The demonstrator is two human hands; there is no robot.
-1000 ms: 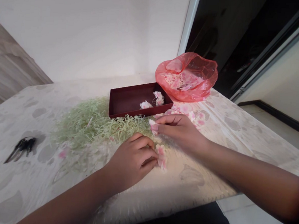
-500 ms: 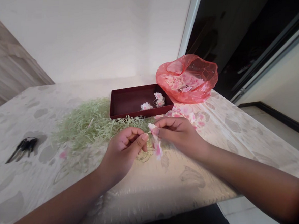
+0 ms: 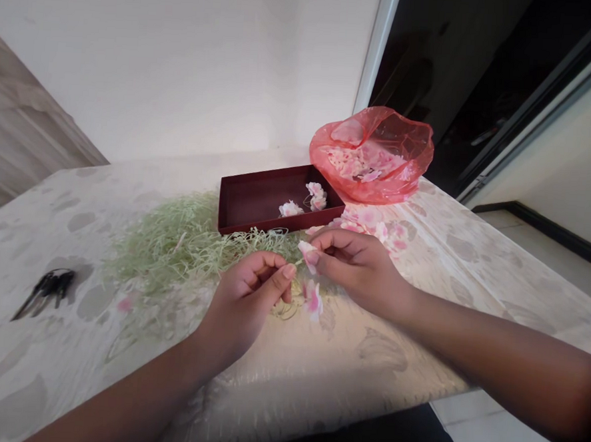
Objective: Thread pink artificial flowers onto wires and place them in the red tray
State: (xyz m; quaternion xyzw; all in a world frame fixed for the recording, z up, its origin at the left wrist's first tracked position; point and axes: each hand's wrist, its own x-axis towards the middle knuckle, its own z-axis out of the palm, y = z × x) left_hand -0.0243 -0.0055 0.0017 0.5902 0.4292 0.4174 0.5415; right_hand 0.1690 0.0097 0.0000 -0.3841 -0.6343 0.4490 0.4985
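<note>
My left hand (image 3: pixel 248 291) is closed in a pinch on a thin pale-green stem (image 3: pixel 299 261), most of which its fingers hide. Close by on the right, my right hand (image 3: pixel 360 268) pinches a white and pink artificial flower (image 3: pixel 306 254) at the end of that stem. Just below the fingertips is another pink-centred flower (image 3: pixel 313 302); whether it hangs or lies on the table I cannot tell. A tangled heap of pale-green stems (image 3: pixel 169 240) spreads behind and left of my left hand. Loose pink flowers (image 3: pixel 397 237) lie beyond my right hand.
A dark red open box (image 3: pixel 257 185) stands behind my hands, with a few flowers (image 3: pixel 317 197) inside. At its right rear is a red plastic bag (image 3: pixel 408 184) holding many flowers. Keys (image 3: pixel 48 287) lie at left on the patterned tablecloth (image 3: pixel 381 373).
My right hand has shifted slightly right with its flower, widening the gap between the hands and showing more stem. The lower flower now appears apart from the held one.
</note>
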